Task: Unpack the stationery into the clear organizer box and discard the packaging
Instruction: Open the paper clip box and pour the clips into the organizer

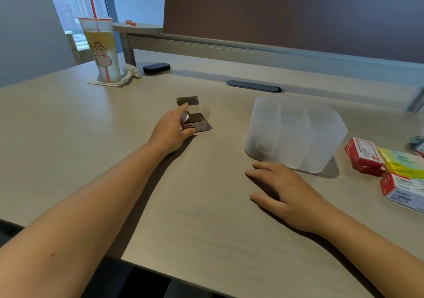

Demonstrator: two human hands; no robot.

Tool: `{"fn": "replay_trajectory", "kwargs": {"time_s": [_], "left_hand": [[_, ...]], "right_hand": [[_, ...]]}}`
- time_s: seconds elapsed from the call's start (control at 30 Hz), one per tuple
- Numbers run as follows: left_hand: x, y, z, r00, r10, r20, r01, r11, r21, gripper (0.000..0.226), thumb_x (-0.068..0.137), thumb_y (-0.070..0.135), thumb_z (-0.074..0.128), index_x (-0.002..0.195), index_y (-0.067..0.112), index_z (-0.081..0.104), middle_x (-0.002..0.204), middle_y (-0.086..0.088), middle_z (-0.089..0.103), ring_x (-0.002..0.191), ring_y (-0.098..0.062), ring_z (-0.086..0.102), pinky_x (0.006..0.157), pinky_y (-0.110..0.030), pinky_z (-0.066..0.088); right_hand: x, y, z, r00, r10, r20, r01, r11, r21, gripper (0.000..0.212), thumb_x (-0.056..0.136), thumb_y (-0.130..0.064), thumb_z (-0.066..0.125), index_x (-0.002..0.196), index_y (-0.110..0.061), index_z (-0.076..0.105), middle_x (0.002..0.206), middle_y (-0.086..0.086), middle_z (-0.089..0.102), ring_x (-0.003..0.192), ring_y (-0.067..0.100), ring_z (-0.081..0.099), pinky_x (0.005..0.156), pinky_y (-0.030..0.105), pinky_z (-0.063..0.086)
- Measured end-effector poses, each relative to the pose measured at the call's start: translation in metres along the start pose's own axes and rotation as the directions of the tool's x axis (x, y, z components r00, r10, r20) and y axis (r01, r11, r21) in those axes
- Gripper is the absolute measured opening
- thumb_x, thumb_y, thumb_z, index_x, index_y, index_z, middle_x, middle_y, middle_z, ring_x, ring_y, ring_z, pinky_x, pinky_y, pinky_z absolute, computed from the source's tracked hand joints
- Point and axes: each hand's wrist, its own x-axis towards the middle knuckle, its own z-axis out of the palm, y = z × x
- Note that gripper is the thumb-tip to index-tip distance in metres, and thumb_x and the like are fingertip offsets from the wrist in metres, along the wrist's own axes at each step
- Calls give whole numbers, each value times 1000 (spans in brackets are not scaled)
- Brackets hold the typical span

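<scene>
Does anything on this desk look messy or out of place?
Little does. The small box held by the left hand stands with its flaps open, and a crumpled tissue lies beside the drink cup. Nothing looks spilled or broken.

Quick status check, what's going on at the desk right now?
Left hand grips opened small box. Right hand flat on desk, open. Organizer box beside it. Nothing blocking.

Pale wood desk point(68, 137) — brown partition point(286, 11), daylit window point(75, 2).
</scene>
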Motion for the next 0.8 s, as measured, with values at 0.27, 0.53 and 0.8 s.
{"fn": "replay_trajectory", "kwargs": {"time_s": [0.27, 0.53, 0.8], "left_hand": [[-63, 49, -4, 938, 330, -105, -339, 937, -85, 39, 83, 13, 60, 121, 8, 53, 131, -11, 52, 121, -25, 48, 98, -27, 36], [-109, 138, 44, 769, 507, 389, -499, 857, -129, 45, 85, 35, 54, 127, 23, 46, 133, 4, 49, 119, -12, 46, 97, -19, 34], [-111, 158, 71, 679, 542, 495, -645, 763, 50, 73, 79, 66, 41, 137, 23, 34, 147, 5, 33, 133, -12, 30, 108, -23, 22]], "right_hand": [[-28, 6, -16, 996, 75, -49, -72, 996, 52, 39, 90, -32, 46, 126, -19, 49, 132, -3, 48, 119, 10, 43, 95, 16, 32], [-104, 43, -34, 933, 243, -267, -233, 970, 70, 31, 89, -21, 51, 118, -13, 56, 123, 3, 57, 112, 13, 49, 87, 10, 33], [-127, 102, -51, 696, 548, -465, -617, 787, 4, 49, 84, -23, 56, 129, -9, 43, 137, 13, 42, 127, 30, 33, 104, 35, 26]]}}
